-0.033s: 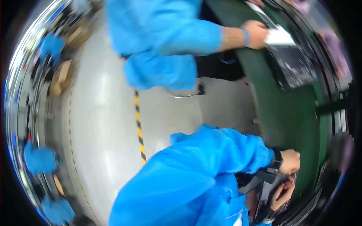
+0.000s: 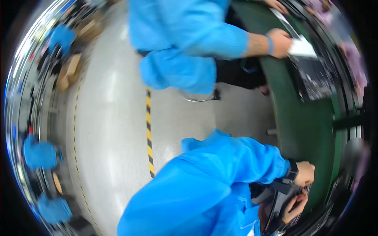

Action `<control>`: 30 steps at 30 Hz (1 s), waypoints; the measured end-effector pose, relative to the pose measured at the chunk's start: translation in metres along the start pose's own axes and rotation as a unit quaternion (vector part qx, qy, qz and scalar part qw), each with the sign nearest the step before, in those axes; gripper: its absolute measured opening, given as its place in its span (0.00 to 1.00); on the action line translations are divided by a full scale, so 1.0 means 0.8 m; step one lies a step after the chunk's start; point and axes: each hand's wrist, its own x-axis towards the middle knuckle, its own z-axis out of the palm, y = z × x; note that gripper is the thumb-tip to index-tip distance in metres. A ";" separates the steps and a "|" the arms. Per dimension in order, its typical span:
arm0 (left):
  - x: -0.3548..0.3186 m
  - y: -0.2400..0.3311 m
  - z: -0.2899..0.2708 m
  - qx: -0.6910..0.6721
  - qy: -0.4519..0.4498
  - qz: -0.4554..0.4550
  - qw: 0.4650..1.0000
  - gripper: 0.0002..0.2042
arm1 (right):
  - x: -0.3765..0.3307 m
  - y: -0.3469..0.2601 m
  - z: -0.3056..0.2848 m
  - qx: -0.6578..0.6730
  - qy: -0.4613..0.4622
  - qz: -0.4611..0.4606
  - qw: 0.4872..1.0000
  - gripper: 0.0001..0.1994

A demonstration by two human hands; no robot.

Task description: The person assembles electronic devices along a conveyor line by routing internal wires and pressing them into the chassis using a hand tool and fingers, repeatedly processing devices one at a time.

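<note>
My left hand (image 2: 304,173), with a dark band at the wrist, reaches across at the lower right. Its fingers are curled closed over the upper end of a dark flat device (image 2: 280,199). Whatever they hold is hidden under the hand. Just below, my right hand (image 2: 295,207) rests over the same device, its thumb apart from its bent fingers and its fingertips close to my left hand. Sleeve and hands cover much of the device, so its exact kind cannot be made out.
A green workbench (image 2: 299,126) runs along the right. Farther up, a co-worker's hand (image 2: 280,42) holds a white sheet (image 2: 302,48) by an opened dark electronic unit (image 2: 315,76). Dark flat parts (image 2: 321,216) stand at lower right. Cartons (image 2: 70,72) and blue chairs (image 2: 39,152) line the left.
The view has shifted slightly, so the co-worker and bench appear farther right and the chairs higher. My hands stay at the dark device, with hardly any change in their pose.
</note>
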 end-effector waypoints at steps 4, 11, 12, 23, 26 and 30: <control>0.010 -0.011 0.017 0.069 -0.013 -0.009 0.997 0.04 | -0.003 0.022 -0.007 -0.035 -0.047 0.006 0.998 0.02; -0.005 -0.011 0.023 0.125 0.030 -0.035 0.991 0.04 | -0.001 0.020 0.001 -0.003 -0.033 -0.038 0.999 0.02; -0.006 -0.007 0.025 0.121 0.027 -0.038 0.992 0.05 | -0.002 0.021 -0.003 -0.007 -0.032 -0.037 0.999 0.03; -0.013 0.039 -0.047 0.139 -0.045 0.046 0.988 0.05 | 0.010 -0.014 -0.007 -0.068 0.020 -0.054 0.996 0.05; -0.001 0.035 -0.063 0.127 -0.175 0.084 0.973 0.05 | 0.007 -0.008 -0.007 -0.036 0.019 -0.119 0.992 0.09; 0.015 0.036 -0.103 0.045 -0.298 0.032 0.953 0.07 | 0.005 -0.014 0.001 -0.016 -0.034 -0.095 0.995 0.13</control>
